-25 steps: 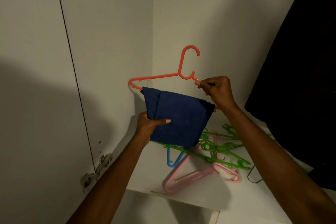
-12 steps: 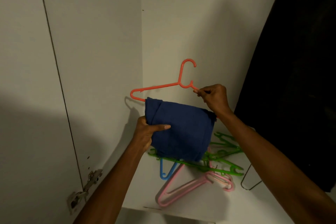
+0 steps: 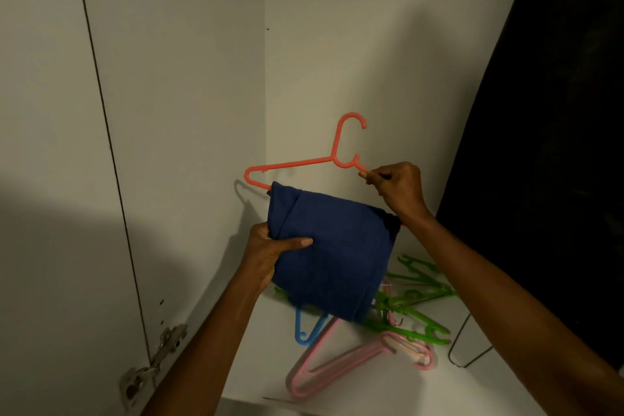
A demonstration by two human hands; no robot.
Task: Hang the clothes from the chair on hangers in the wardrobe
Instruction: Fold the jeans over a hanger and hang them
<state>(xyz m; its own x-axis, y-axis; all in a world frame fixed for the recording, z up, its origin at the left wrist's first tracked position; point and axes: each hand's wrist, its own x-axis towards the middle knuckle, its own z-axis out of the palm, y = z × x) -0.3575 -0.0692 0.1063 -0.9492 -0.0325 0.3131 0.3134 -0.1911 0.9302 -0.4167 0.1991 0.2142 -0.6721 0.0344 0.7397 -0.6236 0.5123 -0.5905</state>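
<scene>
An orange plastic hanger (image 3: pixel 304 164) is held up inside the white wardrobe, hook pointing up. A folded dark blue garment (image 3: pixel 334 253) hangs over its lower bar. My right hand (image 3: pixel 396 187) pinches the hanger's right arm just below the hook. My left hand (image 3: pixel 270 253) grips the garment's left edge, thumb lying across the front of the cloth. The hanger's right end is hidden behind my right wrist and the cloth.
On the wardrobe shelf (image 3: pixel 253 358) below lie loose hangers: green ones (image 3: pixel 415 311), pink ones (image 3: pixel 354 361), a blue one (image 3: pixel 309 331) and a wire one (image 3: pixel 466 344). A dark garment (image 3: pixel 553 145) hangs at the right. The open door's hinge (image 3: pixel 152 371) is at lower left.
The view has tilted up slightly, so the hanger and garment sit lower in the frame. Both hands keep the same hold on hanger and cloth.
</scene>
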